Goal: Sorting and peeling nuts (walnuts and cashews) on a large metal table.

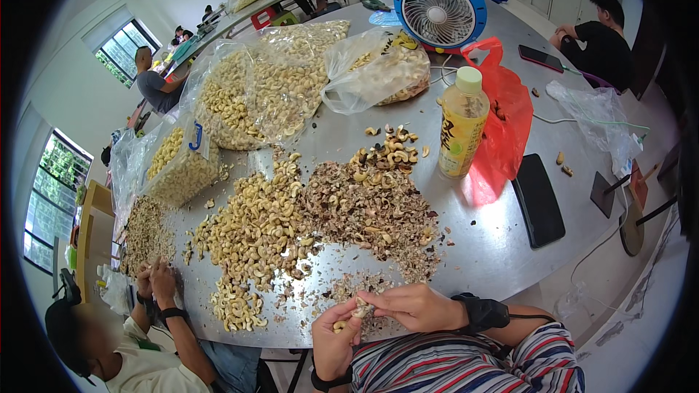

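Note:
My left hand (337,333) holds a cashew nut (360,308) between thumb and fingers, and a second cashew (339,327) rests in its curled fingers. From the right, my right hand (418,308) pinches the same upper cashew at its tip, so both hands meet on it. They are at the near edge of the metal table (480,245), over scattered skin fragments. Beyond them lie a pile of pale cashews (256,224) and, to its right, a heap of brown cashew skins (371,207) with darker nuts at its far end.
A co-worker's hands (158,281) are at the left edge. A tub of cashews (180,169), bags of cashews (273,82), a blue fan (439,8), a yellow-labelled bottle (464,123), a red plastic bag (499,131) and a black phone (539,200) stand or lie farther out.

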Demonstrator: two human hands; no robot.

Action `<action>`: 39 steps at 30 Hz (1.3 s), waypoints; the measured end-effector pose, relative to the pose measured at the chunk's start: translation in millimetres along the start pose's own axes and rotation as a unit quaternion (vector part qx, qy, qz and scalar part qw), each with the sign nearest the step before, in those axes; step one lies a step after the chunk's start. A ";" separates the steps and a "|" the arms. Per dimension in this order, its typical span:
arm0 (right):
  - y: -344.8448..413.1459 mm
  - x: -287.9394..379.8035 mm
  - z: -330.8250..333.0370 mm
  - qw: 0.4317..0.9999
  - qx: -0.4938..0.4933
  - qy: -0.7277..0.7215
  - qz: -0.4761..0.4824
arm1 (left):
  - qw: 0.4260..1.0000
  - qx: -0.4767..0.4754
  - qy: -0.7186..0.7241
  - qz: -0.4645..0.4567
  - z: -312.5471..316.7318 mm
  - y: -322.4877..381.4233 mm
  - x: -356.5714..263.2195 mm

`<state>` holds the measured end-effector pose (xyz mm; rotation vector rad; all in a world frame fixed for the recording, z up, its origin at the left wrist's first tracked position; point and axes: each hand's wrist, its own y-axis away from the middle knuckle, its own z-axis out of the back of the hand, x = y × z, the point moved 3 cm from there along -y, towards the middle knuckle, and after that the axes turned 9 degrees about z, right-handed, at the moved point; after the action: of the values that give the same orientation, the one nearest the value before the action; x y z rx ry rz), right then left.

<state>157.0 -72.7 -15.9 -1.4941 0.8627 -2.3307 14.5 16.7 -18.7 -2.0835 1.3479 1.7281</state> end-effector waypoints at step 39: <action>-1.5 0.7 1.0 0.999 0.020 -0.033 -0.011 | 0.983 -0.067 -0.170 -0.010 4.4 4.1 -11.6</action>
<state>157.8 -72.2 -14.2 -1.5633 0.7823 -2.2854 9.1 23.1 -8.7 -1.7423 1.1361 2.0988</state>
